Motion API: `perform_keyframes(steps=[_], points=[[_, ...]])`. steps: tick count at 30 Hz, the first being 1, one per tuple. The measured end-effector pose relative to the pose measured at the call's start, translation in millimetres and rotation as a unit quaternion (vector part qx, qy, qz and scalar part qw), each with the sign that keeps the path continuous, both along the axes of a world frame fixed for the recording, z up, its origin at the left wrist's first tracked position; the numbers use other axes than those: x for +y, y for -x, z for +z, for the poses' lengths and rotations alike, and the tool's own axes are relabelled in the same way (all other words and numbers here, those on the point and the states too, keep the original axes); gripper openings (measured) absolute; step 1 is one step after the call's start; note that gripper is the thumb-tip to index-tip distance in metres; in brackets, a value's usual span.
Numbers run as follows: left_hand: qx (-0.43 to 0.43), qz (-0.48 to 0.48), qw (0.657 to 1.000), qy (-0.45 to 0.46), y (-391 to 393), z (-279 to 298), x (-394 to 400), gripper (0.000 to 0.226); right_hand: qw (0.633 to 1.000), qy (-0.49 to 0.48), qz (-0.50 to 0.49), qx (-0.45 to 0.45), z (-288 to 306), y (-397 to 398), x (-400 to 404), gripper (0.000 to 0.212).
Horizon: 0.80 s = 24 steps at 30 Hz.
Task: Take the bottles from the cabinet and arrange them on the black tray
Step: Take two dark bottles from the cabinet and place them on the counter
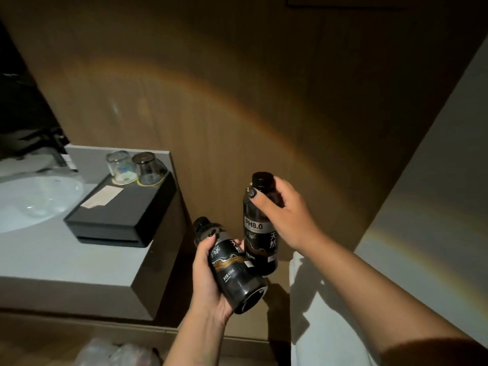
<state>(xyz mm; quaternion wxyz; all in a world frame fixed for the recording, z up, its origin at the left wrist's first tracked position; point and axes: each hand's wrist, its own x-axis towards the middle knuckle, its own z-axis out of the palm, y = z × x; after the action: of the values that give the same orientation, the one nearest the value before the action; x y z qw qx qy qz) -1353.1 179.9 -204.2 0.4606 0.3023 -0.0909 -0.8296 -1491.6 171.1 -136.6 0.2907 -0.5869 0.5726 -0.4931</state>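
Two dark bottles, both in hand at lower centre of the frame. The left hand wraps its fingers round a tilted bottle, cap pointing up-left, base toward the camera. The right hand grips the upright bottle near its black cap; the label reads "PH8.0" with white characters and gold swirls. The black tray sits left of centre on the counter by the sink, two upturned glasses at its far end.

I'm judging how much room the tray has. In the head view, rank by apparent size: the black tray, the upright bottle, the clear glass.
1. black tray
2. upright bottle, though nearer the camera
3. clear glass
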Motion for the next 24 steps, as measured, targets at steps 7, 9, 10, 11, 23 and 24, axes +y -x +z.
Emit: perform_keyframes(steps=[7, 9, 10, 11, 23, 24], points=[[0.005, 0.012, 1.000, 0.013, -69, 16, 8, 0.036, 0.979, -0.105, 0.054, -0.168, -35, -72, 5, 0.052], [0.001, 0.020, 1.000, -0.003, -96, 15, 7, 0.040, 0.973, -0.111, 0.060, -0.191, -35, -94, 0, 0.029], [-0.007, 0.028, 0.999, -0.013, -111, 14, 7, 0.042, 0.971, -0.122, 0.060, -0.194, -36, -107, -3, 0.027], [-0.007, 0.037, 0.999, -0.023, -129, 13, 7, 0.042, 0.969, -0.136, 0.064, -0.195, -37, -121, -6, 0.029], [-0.114, 0.140, 0.980, -0.086, -380, -2, 5, 0.049, 0.912, -0.274, 0.142, -0.269, -72, -350, -21, 0.022], [-0.114, 0.147, 0.978, -0.092, -399, -2, 5, 0.047, 0.912, -0.281, 0.150, -0.259, -75, -370, -21, 0.023]])
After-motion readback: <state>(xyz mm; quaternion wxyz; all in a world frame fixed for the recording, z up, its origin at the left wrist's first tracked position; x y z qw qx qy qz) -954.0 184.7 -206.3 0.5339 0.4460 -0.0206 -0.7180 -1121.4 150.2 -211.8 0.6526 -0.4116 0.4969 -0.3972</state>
